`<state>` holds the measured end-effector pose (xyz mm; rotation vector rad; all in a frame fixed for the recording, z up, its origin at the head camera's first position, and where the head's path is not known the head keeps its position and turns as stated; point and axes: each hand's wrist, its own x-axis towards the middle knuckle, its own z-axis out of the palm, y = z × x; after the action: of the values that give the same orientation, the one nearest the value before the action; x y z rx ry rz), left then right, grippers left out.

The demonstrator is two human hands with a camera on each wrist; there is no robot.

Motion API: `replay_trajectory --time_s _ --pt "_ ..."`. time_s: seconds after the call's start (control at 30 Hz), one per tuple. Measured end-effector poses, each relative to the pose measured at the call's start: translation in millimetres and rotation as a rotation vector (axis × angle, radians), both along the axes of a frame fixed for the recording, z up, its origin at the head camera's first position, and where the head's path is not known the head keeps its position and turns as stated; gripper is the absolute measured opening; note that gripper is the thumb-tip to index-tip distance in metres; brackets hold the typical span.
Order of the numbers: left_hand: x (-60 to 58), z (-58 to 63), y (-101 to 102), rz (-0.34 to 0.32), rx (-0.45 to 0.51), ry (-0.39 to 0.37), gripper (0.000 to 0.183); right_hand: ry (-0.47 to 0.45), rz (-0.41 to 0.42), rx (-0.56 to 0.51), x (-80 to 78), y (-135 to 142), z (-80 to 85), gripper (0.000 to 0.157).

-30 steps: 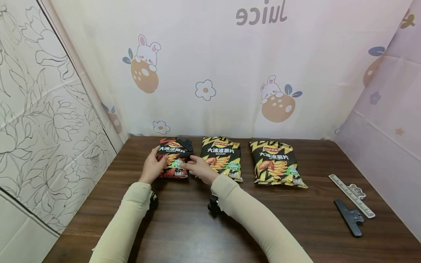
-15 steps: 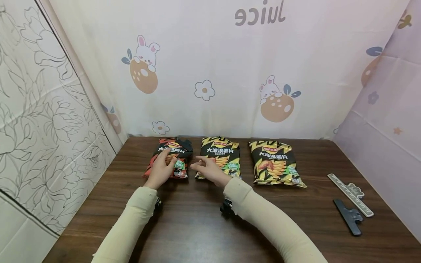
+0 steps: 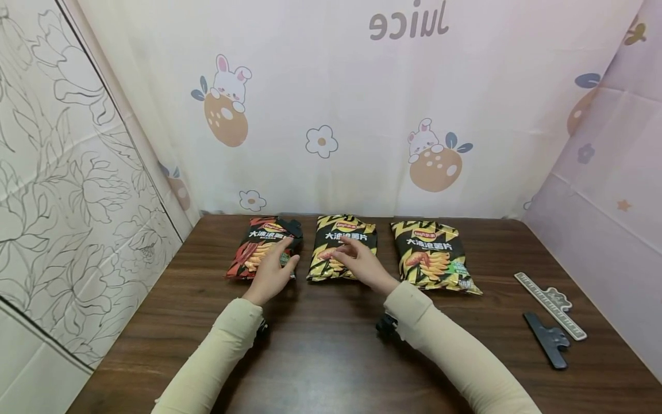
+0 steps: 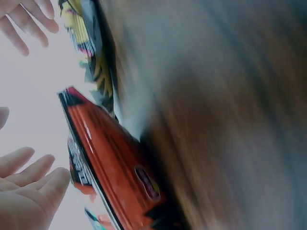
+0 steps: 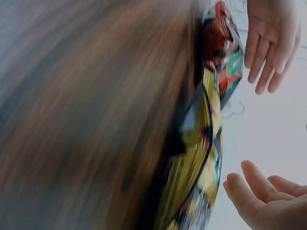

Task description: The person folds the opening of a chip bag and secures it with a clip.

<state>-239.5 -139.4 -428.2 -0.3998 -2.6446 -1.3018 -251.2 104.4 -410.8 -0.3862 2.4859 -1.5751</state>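
Note:
A red and black chip bag [image 3: 240,261] lies at the table's back left, a dark clip-like piece [image 3: 293,227] at its top right corner. My left hand [image 3: 270,275] hovers over its lower right part, fingers relaxed and holding nothing. In the left wrist view a gap shows between most of those fingers and the red bag [image 4: 112,163]. The middle yellow and black chip bag [image 3: 327,237] is partly covered by my right hand [image 3: 364,267], loosely bent above it and gripping nothing. The right wrist view shows this hand [image 5: 271,201] apart from the yellow bag [image 5: 192,163].
Another yellow and black chip bag [image 3: 428,256] lies right of the middle one. Toward the right edge of the wooden table [image 3: 320,356] are a white ruler-like clip [image 3: 550,305] and a dark grey clip [image 3: 547,340]. A patterned curtain [image 3: 320,86] hangs behind.
Both hands have left the red bag's sides and moved right. My left hand is now over its lower right, my right hand over the middle bag. The bags stay in place.

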Motion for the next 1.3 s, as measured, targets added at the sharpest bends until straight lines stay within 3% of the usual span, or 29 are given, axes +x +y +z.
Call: replay_trajectory --time_s 0.37,0.57,0.87,1.1,1.3 --pt "2.1 -4.4 25.4 -0.047 0.005 -0.009 0.056 0.005 -0.076 0.037 -1.9 36.9 -8.2 0.065" --pt "-1.6 -3.6 39.3 -0.047 0.027 -0.103 0.063 -0.025 -0.125 0.044 -2.9 50.9 -8.5 0.070" --pt "-11.1 -4.7 47.8 -0.011 0.110 -0.219 0.092 -0.099 -0.146 0.022 -11.1 69.0 -13.2 0.074" --pt "-20.1 -3.1 54.4 0.002 0.181 -0.335 0.082 -0.173 -0.173 -0.053 -20.7 73.8 -17.6 0.074" --pt "-29.5 -4.4 59.3 0.060 0.190 -0.392 0.069 -0.235 -0.175 -0.128 -24.3 73.3 -19.1 0.075"
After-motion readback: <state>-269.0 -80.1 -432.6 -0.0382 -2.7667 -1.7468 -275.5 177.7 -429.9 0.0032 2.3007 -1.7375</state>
